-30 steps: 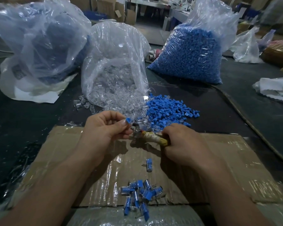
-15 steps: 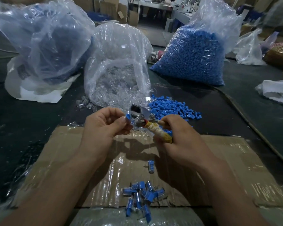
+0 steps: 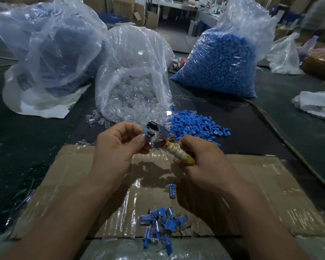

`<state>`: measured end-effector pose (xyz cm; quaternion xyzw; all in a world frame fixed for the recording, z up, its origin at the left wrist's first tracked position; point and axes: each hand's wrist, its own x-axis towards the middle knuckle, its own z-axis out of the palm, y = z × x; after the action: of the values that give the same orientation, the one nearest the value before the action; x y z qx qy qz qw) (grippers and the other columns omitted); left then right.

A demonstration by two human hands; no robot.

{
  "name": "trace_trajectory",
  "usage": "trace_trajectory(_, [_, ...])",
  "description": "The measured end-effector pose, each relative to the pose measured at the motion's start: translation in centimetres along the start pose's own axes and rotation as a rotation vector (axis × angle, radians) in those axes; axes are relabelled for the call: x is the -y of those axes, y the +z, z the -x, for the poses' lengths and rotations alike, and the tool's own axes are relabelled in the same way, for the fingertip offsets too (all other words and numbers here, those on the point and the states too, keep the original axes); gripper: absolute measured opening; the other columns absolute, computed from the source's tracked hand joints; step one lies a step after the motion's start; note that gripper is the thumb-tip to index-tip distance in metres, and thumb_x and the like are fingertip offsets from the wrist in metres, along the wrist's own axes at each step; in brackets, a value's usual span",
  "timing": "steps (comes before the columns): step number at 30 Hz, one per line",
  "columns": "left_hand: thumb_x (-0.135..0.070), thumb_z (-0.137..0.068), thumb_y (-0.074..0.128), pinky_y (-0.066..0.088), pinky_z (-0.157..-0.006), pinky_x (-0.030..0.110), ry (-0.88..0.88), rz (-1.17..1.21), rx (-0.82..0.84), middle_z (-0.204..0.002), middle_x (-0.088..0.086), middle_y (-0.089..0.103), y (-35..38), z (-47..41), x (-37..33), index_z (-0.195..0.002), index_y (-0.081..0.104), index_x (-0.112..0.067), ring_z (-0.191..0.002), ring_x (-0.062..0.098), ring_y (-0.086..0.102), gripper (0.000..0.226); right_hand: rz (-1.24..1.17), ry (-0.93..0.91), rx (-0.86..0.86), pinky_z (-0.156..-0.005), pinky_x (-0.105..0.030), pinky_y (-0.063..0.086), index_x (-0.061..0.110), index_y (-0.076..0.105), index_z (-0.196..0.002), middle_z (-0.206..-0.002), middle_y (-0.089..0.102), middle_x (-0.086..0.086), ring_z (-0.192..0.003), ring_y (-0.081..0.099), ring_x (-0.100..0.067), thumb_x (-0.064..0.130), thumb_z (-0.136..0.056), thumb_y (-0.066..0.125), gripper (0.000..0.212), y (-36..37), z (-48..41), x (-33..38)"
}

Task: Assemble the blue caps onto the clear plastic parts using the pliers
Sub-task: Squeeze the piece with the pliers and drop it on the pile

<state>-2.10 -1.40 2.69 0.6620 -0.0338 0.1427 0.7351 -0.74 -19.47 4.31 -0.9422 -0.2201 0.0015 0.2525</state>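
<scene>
My left hand (image 3: 118,145) pinches a small clear part with a blue cap (image 3: 146,133) at its fingertips. My right hand (image 3: 204,164) grips the pliers (image 3: 163,139) by their tape-wrapped yellow handle, and the metal jaws sit around the capped part. A loose pile of blue caps (image 3: 195,124) lies just beyond my hands. Clear plastic parts (image 3: 131,102) fill an open bag behind them. Several finished pieces (image 3: 161,224) lie in a heap on the cardboard sheet (image 3: 261,194), with one more piece (image 3: 172,191) apart from the heap.
A big bag of blue caps (image 3: 219,68) stands at the back right. A crumpled plastic bag (image 3: 49,47) fills the back left. White cloth (image 3: 317,104) lies at the right edge. The cardboard rests on a dark table (image 3: 26,147).
Both hands rose slightly. The pliers swung from lying low under my right hand to jaws up and set onto the capped part in my left fingers.
</scene>
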Motion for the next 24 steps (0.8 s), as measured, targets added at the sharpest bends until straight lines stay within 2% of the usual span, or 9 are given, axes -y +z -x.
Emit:
trace_trajectory(5, [0.006, -0.078, 0.058, 0.05, -0.054, 0.013, 0.024, -0.071, -0.021, -0.058, -0.006, 0.065, 0.3, 0.2, -0.4, -0.073, 0.059, -0.011, -0.052, 0.006, 0.061, 0.018, 0.009, 0.0, -0.007, -0.057, -0.023, 0.03, 0.033, 0.04, -0.076, -0.074, 0.048, 0.014, -0.069, 0.043, 0.0, 0.029, -0.083, 0.064, 0.025, 0.0, 0.0, 0.2])
trace_trajectory(10, [0.005, -0.078, 0.059, 0.049, -0.054, 0.012, 0.017, -0.095, -0.037, -0.059, -0.008, 0.065, 0.2, 0.3, -0.7, -0.073, 0.059, -0.012, -0.053, 0.004, 0.061, 0.018, 0.002, 0.005, -0.026, -0.065, -0.024, 0.037, 0.028, 0.052, -0.092, -0.088, 0.055, 0.01, -0.078, 0.048, -0.007, 0.031, -0.082, 0.064, 0.016, 0.3, 0.0, 0.3])
trace_trajectory(14, [0.004, -0.078, 0.06, 0.05, -0.053, 0.012, -0.009, -0.108, -0.063, -0.061, -0.006, 0.067, 0.1, 0.2, -0.4, -0.075, 0.061, -0.012, -0.055, 0.005, 0.062, 0.017, -0.034, 0.012, -0.011, -0.073, -0.025, 0.039, 0.026, 0.055, -0.11, -0.098, 0.055, 0.01, -0.087, 0.049, -0.007, 0.032, -0.081, 0.067, 0.033, 0.1, -0.1, 0.0])
trace_trajectory(19, [0.002, -0.079, 0.06, 0.051, -0.051, 0.016, -0.08, 0.004, -0.165, -0.062, -0.001, 0.068, -0.8, -0.5, -0.8, -0.077, 0.062, -0.01, -0.055, 0.009, 0.065, 0.013, 0.009, 0.044, 0.07, -0.072, -0.024, 0.038, 0.026, 0.056, -0.108, -0.092, 0.051, 0.013, -0.085, 0.048, -0.007, 0.029, -0.078, 0.069, 0.033, -0.8, 0.1, -0.8])
trace_trajectory(21, [-0.005, -0.073, 0.063, 0.049, -0.047, 0.017, -0.127, 0.03, -0.083, -0.064, 0.002, 0.069, -1.1, -0.5, -1.4, -0.074, 0.065, -0.011, -0.054, 0.011, 0.064, 0.007, 0.021, 0.059, 0.106, -0.069, -0.024, 0.039, 0.029, 0.057, -0.106, -0.088, 0.05, 0.017, -0.08, 0.048, -0.003, 0.029, -0.076, 0.071, 0.033, -0.8, 0.1, -0.9])
trace_trajectory(24, [-0.014, -0.059, 0.066, 0.045, -0.042, 0.017, -0.258, 0.047, 0.176, -0.06, 0.004, 0.066, -1.6, -0.2, -2.1, -0.067, 0.071, -0.011, -0.047, 0.009, 0.058, 0.009, 0.021, 0.073, 0.159, -0.064, -0.023, 0.04, 0.034, 0.056, -0.093, -0.082, 0.052, 0.017, -0.076, 0.048, 0.002, 0.033, -0.072, 0.074, 0.028, -0.8, 0.2, -0.9])
